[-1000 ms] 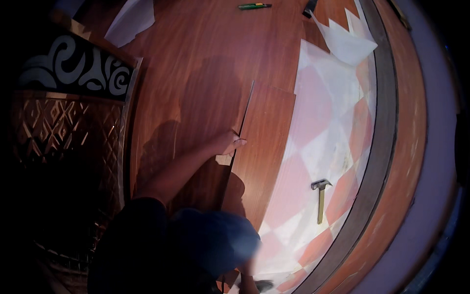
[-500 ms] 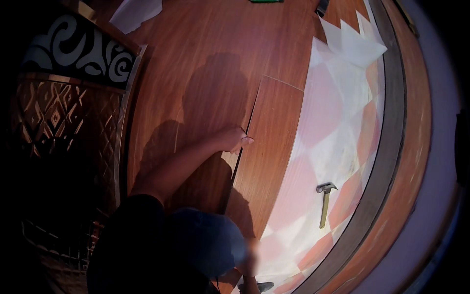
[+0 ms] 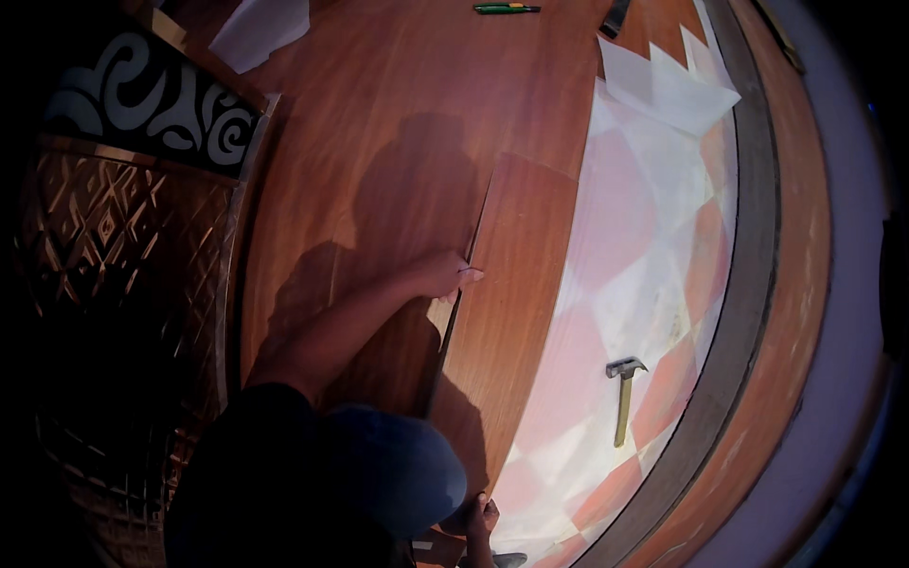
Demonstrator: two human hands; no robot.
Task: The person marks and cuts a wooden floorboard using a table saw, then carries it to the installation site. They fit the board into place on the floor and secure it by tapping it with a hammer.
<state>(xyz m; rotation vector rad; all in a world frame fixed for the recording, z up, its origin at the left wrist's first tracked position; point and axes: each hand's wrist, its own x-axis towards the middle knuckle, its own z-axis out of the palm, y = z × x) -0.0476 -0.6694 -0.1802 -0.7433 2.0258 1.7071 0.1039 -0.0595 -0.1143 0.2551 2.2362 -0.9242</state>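
A long reddish wood-look plank (image 3: 513,289) lies lengthwise beside the laid boards (image 3: 369,85), with a narrow dark gap along part of its left edge. My left hand (image 3: 449,276) reaches across and grips that edge near its middle, fingers bent over it. Below, beside my jeans-covered knee (image 3: 407,469), my right hand (image 3: 483,516) is curled on the near end of the plank. To the plank's right, white underlay (image 3: 615,227) covers a checkered surface, and a claw hammer (image 3: 623,402) lies on it.
A green utility knife (image 3: 507,8), a dark bar (image 3: 614,17) and torn white sheets (image 3: 663,80) lie at the far end. A panel with carved lattice and white scroll pattern (image 3: 151,95) runs along the left. A raised border (image 3: 753,265) curves along the right.
My right hand shows more clearly at the plank's near end, where it was blurred behind my knee. My left hand stays on the edge. The view has shifted slightly.
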